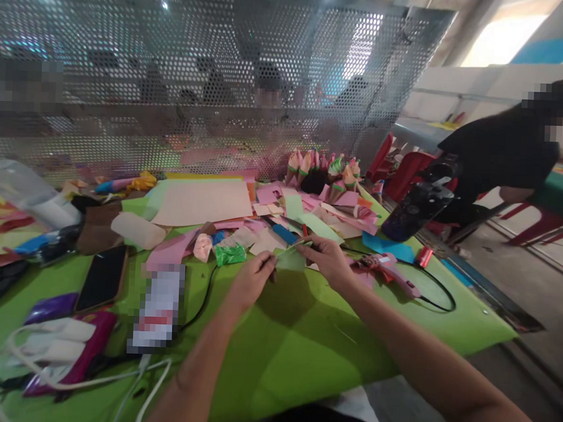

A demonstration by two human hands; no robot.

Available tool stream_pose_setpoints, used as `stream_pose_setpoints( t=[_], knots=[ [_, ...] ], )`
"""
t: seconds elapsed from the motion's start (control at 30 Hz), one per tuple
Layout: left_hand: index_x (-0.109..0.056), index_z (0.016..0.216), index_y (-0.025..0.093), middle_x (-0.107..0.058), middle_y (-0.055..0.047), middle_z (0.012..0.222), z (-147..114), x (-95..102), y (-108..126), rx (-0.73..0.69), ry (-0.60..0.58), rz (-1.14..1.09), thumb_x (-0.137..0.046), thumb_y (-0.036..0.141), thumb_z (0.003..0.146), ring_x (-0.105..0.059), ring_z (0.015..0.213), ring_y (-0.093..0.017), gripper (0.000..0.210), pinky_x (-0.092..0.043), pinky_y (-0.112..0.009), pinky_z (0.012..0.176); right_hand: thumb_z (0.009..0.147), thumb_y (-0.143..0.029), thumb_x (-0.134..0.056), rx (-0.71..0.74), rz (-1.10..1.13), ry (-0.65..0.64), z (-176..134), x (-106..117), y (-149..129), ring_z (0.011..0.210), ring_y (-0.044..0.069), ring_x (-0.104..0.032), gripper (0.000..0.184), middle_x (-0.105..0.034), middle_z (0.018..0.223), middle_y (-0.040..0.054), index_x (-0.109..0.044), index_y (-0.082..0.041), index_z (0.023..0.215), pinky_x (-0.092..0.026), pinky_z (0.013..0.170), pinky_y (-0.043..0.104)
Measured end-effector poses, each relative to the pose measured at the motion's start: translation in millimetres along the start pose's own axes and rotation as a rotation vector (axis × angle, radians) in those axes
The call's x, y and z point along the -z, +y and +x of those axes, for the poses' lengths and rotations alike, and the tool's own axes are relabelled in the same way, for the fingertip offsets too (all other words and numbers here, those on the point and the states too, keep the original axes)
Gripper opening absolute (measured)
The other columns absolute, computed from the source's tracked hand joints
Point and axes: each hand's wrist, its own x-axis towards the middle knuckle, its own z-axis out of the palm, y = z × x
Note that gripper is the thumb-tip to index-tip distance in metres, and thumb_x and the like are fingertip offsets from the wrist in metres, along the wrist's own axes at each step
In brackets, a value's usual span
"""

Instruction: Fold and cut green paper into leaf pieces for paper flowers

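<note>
Between my two hands is a small piece of light green paper [291, 260], raised a little over the green tabletop. My left hand [255, 276] pinches its left end, thumb against fingers. At the upper right edge, the fingers of my right hand [325, 255] are closed on the same paper. Just beyond them lies a tool with a blue handle [284, 234], among loose paper pieces. A crumpled green wrapper [231, 254] rests left of my hands. To the right is a pink glue gun [397, 275] with a black cord.
Paper ice-cream cones [337, 166] stand at the back before a perforated metal screen [198, 79]. Large pale sheets [203, 202] lie left of them. A phone [102, 278], cables and a power strip [97, 337] occupy the left. A dark bottle [415, 206] stands right; a person in black [500, 142] is beyond.
</note>
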Motion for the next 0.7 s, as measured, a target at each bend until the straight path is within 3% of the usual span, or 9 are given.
stream_pose_setpoints(
  t=[0.2, 0.3, 0.37, 0.43, 0.53, 0.7],
  knots=[
    [-0.055, 0.068, 0.021, -0.054, 0.002, 0.056, 4.9, 12.7, -6.8, 0.092, 0.302, 0.185, -0.042, 0.036, 0.089, -0.051, 0.054, -0.015, 0.029, -0.035, -0.026, 0.057, 0.064, -0.062, -0.073, 0.017, -0.052, 0.077, 5.7, 4.9, 4.5, 0.044, 0.01, -0.045, 0.047, -0.051, 0.05, -0.004, -0.068, -0.016, 0.074, -0.033, 0.043, 0.024],
    [-0.063, 0.101, 0.019, -0.056, 0.002, 0.057, 4.3, 20.8, -6.4, 0.197, 0.382, 0.258, -0.044, 0.034, 0.09, -0.055, 0.056, -0.018, 0.027, -0.036, -0.027, 0.057, 0.063, -0.063, -0.073, 0.019, -0.04, 0.077, 6.8, 5.6, 6.0, 0.044, 0.011, -0.046, 0.048, -0.05, 0.048, -0.0041, -0.068, -0.016, 0.073, -0.034, 0.043, 0.024],
    [-0.057, 0.124, 0.019, -0.057, 0.002, 0.057, 2.0, 24.2, -4.1, 0.242, 0.421, 0.313, -0.047, 0.037, 0.09, -0.058, 0.057, -0.02, 0.039, -0.036, -0.028, 0.057, 0.063, -0.064, -0.073, 0.02, -0.048, 0.064, 6.2, 4.7, 5.8, 0.045, 0.011, -0.047, 0.049, -0.051, 0.05, -0.0036, -0.068, -0.017, 0.072, -0.035, 0.044, 0.024],
    [-0.051, 0.132, 0.02, -0.058, 0.002, 0.059, -1.0, 24.8, -0.7, 0.225, 0.452, 0.371, -0.049, 0.041, 0.09, -0.058, 0.056, -0.021, 0.047, -0.035, -0.028, 0.057, 0.063, -0.065, -0.073, 0.025, -0.06, 0.052, 5.0, 3.4, 5.0, 0.046, 0.011, -0.048, 0.048, -0.052, 0.051, -0.0031, -0.067, -0.017, 0.07, -0.038, 0.045, 0.024],
    [-0.056, 0.128, 0.022, -0.063, -0.001, 0.068, -3.9, 19.7, 4.8, 0.091, 0.403, 0.362, -0.048, 0.041, 0.091, -0.06, 0.061, -0.02, 0.043, -0.038, -0.028, 0.06, 0.064, -0.063, -0.073, 0.033, -0.083, 0.041, 2.2, 1.5, 4.0, 0.047, 0.011, -0.048, 0.046, -0.052, 0.051, -0.0032, -0.068, -0.018, 0.07, -0.039, 0.047, 0.025],
    [-0.07, 0.086, 0.021, -0.071, -0.005, 0.087, -2.9, 2.5, 7.3, -0.1, 0.134, 0.204, -0.052, 0.039, 0.088, -0.063, 0.083, -0.02, 0.025, -0.045, -0.029, 0.074, 0.067, -0.061, -0.072, 0.055, -0.108, 0.025, -2.5, -2.2, 3.6, 0.046, 0.011, -0.046, 0.043, -0.053, 0.05, -0.0032, -0.068, -0.018, 0.07, -0.036, 0.046, 0.024]
  ],
)
